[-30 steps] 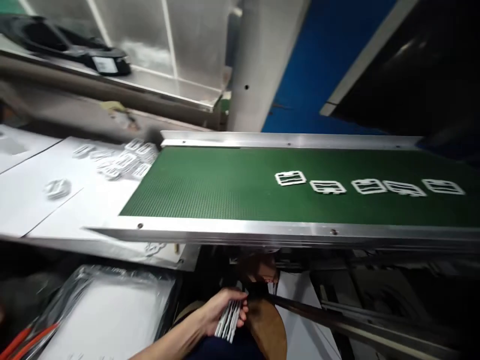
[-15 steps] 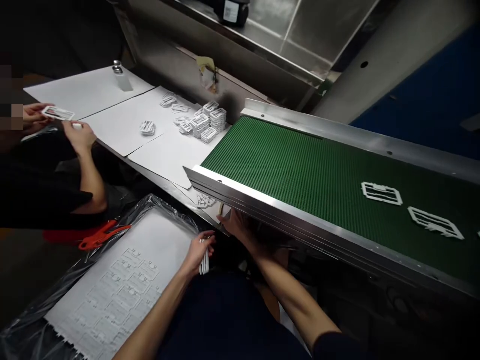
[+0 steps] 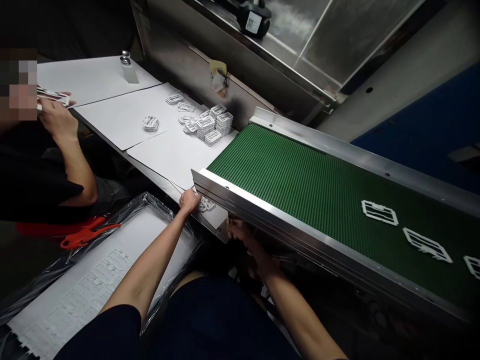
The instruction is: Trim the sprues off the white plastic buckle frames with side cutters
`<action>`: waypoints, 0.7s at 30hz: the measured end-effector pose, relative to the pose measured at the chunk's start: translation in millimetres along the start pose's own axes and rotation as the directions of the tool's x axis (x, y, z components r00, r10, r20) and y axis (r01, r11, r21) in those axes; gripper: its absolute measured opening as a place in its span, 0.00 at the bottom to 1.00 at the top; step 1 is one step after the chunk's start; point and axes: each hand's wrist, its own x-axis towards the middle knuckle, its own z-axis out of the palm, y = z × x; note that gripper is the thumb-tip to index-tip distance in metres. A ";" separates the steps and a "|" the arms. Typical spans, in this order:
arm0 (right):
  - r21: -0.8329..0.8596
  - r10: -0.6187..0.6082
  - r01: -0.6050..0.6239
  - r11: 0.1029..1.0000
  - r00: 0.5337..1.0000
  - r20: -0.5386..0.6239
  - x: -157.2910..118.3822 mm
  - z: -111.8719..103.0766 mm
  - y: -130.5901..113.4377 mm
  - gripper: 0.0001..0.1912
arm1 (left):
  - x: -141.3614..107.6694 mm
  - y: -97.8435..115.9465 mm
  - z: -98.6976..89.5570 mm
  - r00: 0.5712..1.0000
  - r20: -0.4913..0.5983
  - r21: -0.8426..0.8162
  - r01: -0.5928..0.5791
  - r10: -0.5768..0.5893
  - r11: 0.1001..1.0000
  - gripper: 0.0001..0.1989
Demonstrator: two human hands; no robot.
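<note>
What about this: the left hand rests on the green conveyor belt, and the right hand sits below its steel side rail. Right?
No: the head view shows the left hand at the edge of the white sheet, beside white plastic frames, off the belt. The right hand below the rail stands as stated.

The left hand (image 3: 189, 201) was just beside white plastic frames (image 3: 206, 204) by the green conveyor belt's (image 3: 285, 185) end; the right hand (image 3: 238, 231) was under its steel side rail (image 3: 292, 235).

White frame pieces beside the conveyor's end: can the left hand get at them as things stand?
Probably yes. The left hand sits right beside the small heap of white frame pieces, and nothing appears to lie between them. The steel conveyor rail runs just past the heap, so it seems clear of that approach.
</note>
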 end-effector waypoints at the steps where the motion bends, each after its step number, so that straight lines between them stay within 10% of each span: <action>1: 0.091 0.024 -0.026 0.996 0.999 0.022 -12.3 -0.5 9.8 0.16 | 0.4 0.5 0.4 1.000 -0.003 0.011 0.010 -0.010 1.000 0.15; 10: 0.557 0.116 -0.136 0.819 0.991 0.070 -112.9 23.6 74.6 0.15 | -0.8 -9.4 -5.6 0.998 -0.051 -0.054 0.023 -0.026 0.998 0.10; 21: 0.588 0.008 0.024 0.808 0.999 -0.051 -123.6 37.1 57.2 0.08 | -66.2 -14.3 -20.4 0.992 0.119 -0.580 0.032 0.046 0.814 0.09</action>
